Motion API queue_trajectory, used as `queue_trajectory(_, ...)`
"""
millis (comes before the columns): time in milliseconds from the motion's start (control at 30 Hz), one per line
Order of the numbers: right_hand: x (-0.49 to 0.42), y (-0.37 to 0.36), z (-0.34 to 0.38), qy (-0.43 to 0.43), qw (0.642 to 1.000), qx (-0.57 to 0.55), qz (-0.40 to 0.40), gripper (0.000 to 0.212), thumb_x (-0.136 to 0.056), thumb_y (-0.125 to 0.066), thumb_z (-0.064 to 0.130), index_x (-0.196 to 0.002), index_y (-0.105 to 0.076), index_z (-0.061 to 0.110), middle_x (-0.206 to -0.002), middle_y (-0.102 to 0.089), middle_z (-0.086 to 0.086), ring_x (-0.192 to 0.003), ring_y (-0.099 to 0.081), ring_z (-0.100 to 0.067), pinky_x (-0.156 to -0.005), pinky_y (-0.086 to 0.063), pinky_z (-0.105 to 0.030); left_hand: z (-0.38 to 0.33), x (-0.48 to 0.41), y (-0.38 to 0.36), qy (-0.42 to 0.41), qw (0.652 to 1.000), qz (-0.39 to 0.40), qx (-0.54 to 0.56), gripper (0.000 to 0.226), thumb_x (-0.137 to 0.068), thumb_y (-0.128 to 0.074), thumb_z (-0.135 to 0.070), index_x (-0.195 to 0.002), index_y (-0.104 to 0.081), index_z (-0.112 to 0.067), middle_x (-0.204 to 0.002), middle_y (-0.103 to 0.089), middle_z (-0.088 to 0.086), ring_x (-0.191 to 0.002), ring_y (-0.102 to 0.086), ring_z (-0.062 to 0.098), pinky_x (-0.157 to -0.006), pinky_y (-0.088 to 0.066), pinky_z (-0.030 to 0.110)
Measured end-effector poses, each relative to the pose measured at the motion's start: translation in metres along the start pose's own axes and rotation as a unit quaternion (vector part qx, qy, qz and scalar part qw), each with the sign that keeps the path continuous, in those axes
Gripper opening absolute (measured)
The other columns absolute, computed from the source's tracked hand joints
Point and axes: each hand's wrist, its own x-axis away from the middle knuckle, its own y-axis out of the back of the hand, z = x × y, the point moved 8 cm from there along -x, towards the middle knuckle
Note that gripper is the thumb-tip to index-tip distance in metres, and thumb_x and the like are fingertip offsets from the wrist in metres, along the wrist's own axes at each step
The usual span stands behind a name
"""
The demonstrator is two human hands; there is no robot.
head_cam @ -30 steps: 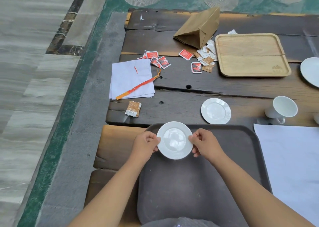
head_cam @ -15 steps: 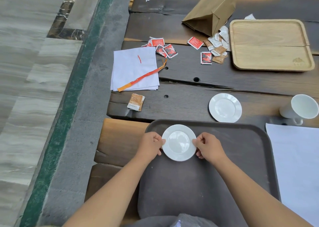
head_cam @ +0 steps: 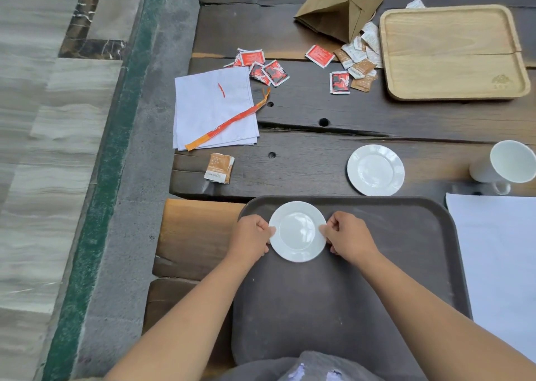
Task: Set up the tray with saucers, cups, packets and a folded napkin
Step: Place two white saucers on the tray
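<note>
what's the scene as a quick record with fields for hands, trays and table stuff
left hand: pinches left rim of saucer
right hand: pinches right rim of saucer
saucer: on or just over dark tray, far left part
second saucer: on table beyond dark tray
cup: on table, right edge of view
packets: scattered by napkins and paper bag
wooden tray: far right, beside packets

The dark tray (head_cam: 391,279) lies bare to the right of and nearer than the saucer (head_cam: 297,231) at its far left. Just beyond its far rim stand a second saucer (head_cam: 375,169) and a white cup (head_cam: 506,163).
</note>
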Motion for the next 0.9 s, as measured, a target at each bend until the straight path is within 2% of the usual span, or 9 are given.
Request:
queue_trajectory(233,0.002,0.002,0.001,0.001,1.0,-0.01,-0.005,0.02,-0.087,-0.065,0.027,-0.079,-0.056,0.01,-0.066,-0.071,-0.004,-0.046,-0.067,-0.015,-0.065,-0.06,-0.041,0.002,-0.003,-0.002,-0.002,1.0,-0.006,-0.011,0.021,-0.089,-0.071,-0.021,-0.087,-0.064,-0.002,-0.072,-0.072,0.012,-0.046,-0.061,0.013,-0.061,-0.061,0.042)
queue_trajectory(467,0.002,0.002,-0.001,-0.01,0.999,-0.038,-0.002,0.019,-0.084,-0.064,0.024,-0.079,-0.057,0.008,-0.062,-0.07,-0.006,-0.045,-0.068,-0.019,-0.059,-0.062,-0.044,0.004,-0.005,-0.002,-0.006,1.0,-0.015,-0.019,0.023,-0.087,-0.072,-0.021,-0.083,-0.062,-0.001,-0.068,-0.071,0.012,-0.041,-0.061,0.013,-0.055,-0.059,0.04)
queue_trajectory(600,0.004,-0.001,0.003,-0.001,1.0,0.011,-0.012,0.016,-0.085,-0.057,0.026,-0.078,-0.053,0.012,-0.07,-0.07,-0.007,-0.064,-0.071,-0.027,-0.068,-0.061,-0.044,0.004,-0.005,0.0,-0.024,0.998,-0.032,-0.05,0.028,-0.086,-0.072,-0.026,-0.077,-0.057,-0.005,-0.065,-0.068,0.006,-0.041,-0.063,0.012,-0.057,-0.058,0.038)
queue_trajectory(733,0.007,0.001,0.008,0.006,0.999,0.039,-0.023,0.014,-0.083,-0.055,0.028,-0.082,-0.052,0.014,-0.074,-0.07,-0.006,-0.073,-0.069,-0.029,-0.072,-0.059,-0.042,0.001,-0.001,0.002,-0.04,0.995,-0.054,-0.072,0.028,-0.085,-0.072,-0.029,-0.07,-0.051,-0.017,-0.068,-0.065,0.0,-0.052,-0.064,0.015,-0.056,-0.053,0.033)
queue_trajectory(833,0.013,0.006,0.01,0.015,0.998,0.052,-0.023,0.015,-0.081,-0.059,0.03,-0.085,-0.051,0.017,-0.077,-0.069,-0.002,-0.074,-0.067,-0.026,-0.071,-0.057,-0.037,-0.006,0.005,0.006,-0.057,0.992,-0.06,-0.091,0.028,-0.085,-0.073,-0.029,-0.074,-0.049,-0.02,-0.072,-0.058,-0.005,-0.064,-0.054,0.01,-0.054,-0.038,0.025)
queue_trajectory(900,0.02,0.012,0.012,0.026,0.997,0.065,-0.027,0.018,-0.082,-0.06,0.033,-0.087,-0.051,0.019,-0.079,-0.067,0.0,-0.075,-0.065,-0.024,-0.067,-0.053,-0.034,-0.012,0.01,0.008,-0.065,0.993,-0.05,-0.091,0.026,-0.086,-0.073,-0.026,-0.075,-0.049,-0.021,-0.073,-0.059,-0.005,-0.069,-0.06,0.017,-0.056,-0.039,0.025)
